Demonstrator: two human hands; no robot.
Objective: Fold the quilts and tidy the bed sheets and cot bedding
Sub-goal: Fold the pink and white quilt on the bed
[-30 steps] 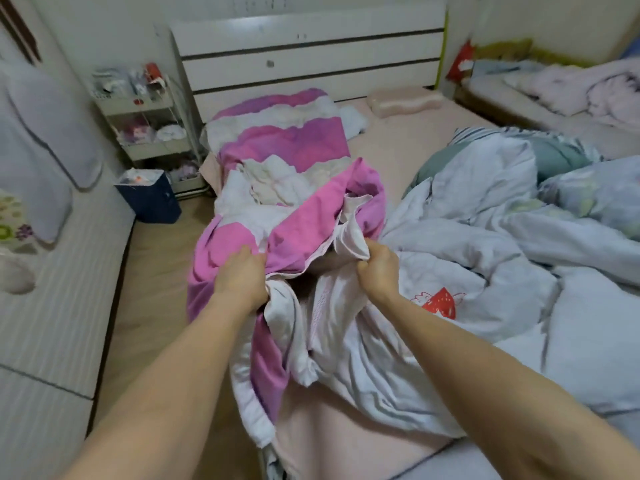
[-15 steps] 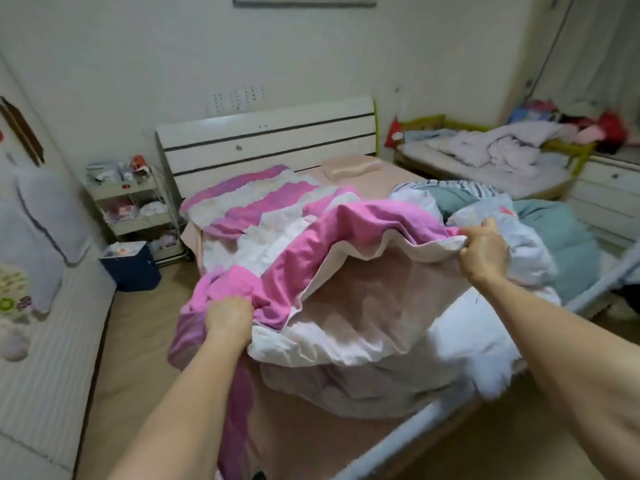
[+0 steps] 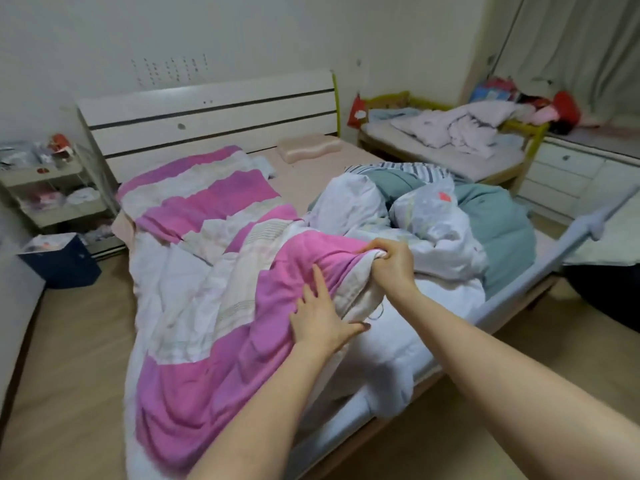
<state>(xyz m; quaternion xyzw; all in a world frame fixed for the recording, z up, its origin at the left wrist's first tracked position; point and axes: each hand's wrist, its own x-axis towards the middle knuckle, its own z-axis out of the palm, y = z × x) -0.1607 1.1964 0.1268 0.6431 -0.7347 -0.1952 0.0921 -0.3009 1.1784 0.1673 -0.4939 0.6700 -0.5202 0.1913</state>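
Right hand (image 3: 390, 260) on quilt (image 3: 221, 306) edge, left hand (image 3: 320, 315) flat.

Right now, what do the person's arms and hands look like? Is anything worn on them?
Both arms are bare as far up as the view shows: no sleeves in sight. The left hand and right hand wear no gloves, and no watch or bracelet shows at either wrist. Rings are too small to tell.
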